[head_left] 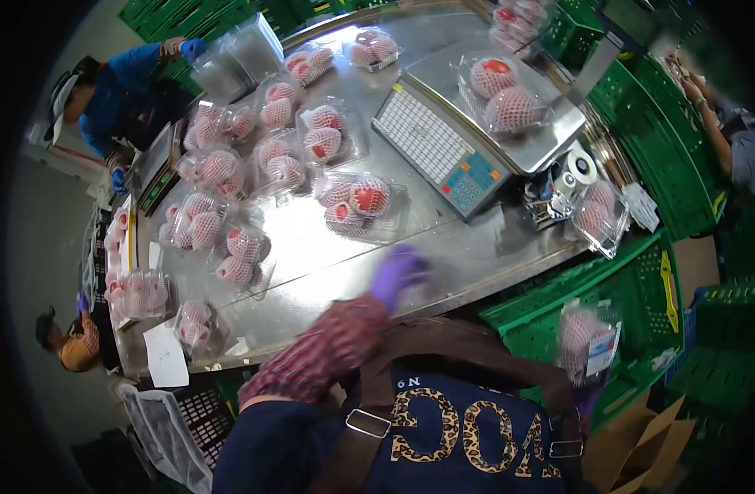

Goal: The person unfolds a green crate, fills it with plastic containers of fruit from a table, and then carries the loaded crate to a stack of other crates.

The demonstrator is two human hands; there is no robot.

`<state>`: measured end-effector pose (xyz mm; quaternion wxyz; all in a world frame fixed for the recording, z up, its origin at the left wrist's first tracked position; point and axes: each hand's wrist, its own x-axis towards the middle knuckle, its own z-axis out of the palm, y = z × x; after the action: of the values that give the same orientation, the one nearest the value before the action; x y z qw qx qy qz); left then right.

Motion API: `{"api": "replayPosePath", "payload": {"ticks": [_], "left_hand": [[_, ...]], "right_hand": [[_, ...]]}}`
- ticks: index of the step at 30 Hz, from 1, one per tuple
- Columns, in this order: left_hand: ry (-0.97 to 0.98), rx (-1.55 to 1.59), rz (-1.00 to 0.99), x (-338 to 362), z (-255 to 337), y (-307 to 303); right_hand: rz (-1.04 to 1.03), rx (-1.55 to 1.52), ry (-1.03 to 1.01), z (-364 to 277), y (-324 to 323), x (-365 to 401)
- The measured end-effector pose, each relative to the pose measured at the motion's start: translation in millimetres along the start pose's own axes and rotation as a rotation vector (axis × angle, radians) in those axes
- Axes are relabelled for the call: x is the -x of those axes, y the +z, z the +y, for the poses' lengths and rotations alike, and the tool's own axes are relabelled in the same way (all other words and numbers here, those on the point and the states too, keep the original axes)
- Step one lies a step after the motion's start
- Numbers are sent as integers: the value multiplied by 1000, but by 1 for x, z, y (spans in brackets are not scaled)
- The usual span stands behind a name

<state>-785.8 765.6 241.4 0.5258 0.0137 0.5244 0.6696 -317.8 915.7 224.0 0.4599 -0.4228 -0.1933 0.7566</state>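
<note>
My left hand (400, 276), in a purple glove, is over the front part of the metal table (303, 288); motion smears its fingers, and nothing clear shows in it. The nearest pack on the table is a clear pack (357, 203) of red fruit in pink foam nets. At the lower right, my right hand (587, 403), mostly hidden, holds a labelled clear pack (579, 337) of net-wrapped fruit over a green crate (525, 317). Two more wrapped fruits fill a clear pack (502, 92) on the weighing scale (451, 148).
Several fruit packs (282, 165) cover the table's left side. A label printer (563, 185) and another pack (596, 214) are at the right edge. Co-workers are at the left (114, 111), lower left (79, 344) and right (727, 136). An open cardboard box (641, 445) stands lower right.
</note>
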Motion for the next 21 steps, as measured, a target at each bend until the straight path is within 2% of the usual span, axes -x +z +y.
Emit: {"api": "replayPosePath", "payload": {"ticks": [1, 2, 3, 4, 5, 6, 8, 9, 10, 11, 12, 13, 14, 15, 16, 17, 18, 20, 21], "left_hand": [[92, 99, 161, -13, -18, -79], [58, 220, 419, -12, -5, -122], [150, 132, 585, -15, 7, -151], [272, 79, 515, -22, 15, -183], [146, 121, 535, -35, 30, -207], [20, 161, 553, -47, 45, -227], [367, -1073, 198, -67, 49, -264], [293, -1055, 151, -64, 64, -251], [253, -837, 83, -65, 67, -258], [306, -992, 56, -64, 75, -249], [453, -1244, 100, -67, 72, -250], [551, -1309, 148, -79, 66, -262], [633, -1057, 137, -92, 71, -261], [718, -811, 107, -104, 77, -259], [948, -1063, 88, -86, 98, -222], [778, -772, 48, -81, 123, -193], [548, -443, 189, -70, 150, -152], [416, -300, 237, -65, 191, -113], [427, -258, 258, -60, 203, -88]], "right_hand": [[16, -5, 25, 6, -16, 5], [-3, 25, 58, 20, -30, 3], [-48, 103, 75, 41, -39, -11], [-94, 182, 88, 62, -50, -25], [-138, 261, 104, 76, -57, -37], [7, 390, 85, 84, -54, -42], [308, 625, 9, 92, -29, -64], [255, 898, -187, 75, -23, -88], [208, 1168, -374, 59, -14, -112], [165, 1005, -531, 28, 73, -105], [95, 691, -516, 9, 121, -127], [-53, 734, -477, -8, 187, -136], [-95, 718, -457, -9, 248, -139], [-479, 517, -393, -1, 268, -182], [-535, 512, -255, 3, 308, -203], [-480, 457, -212, 17, 347, -214], [-346, 503, -98, 29, 377, -246], [-551, 312, 255, 54, 395, -322], [-599, 371, 166, 55, 388, -325]]}}
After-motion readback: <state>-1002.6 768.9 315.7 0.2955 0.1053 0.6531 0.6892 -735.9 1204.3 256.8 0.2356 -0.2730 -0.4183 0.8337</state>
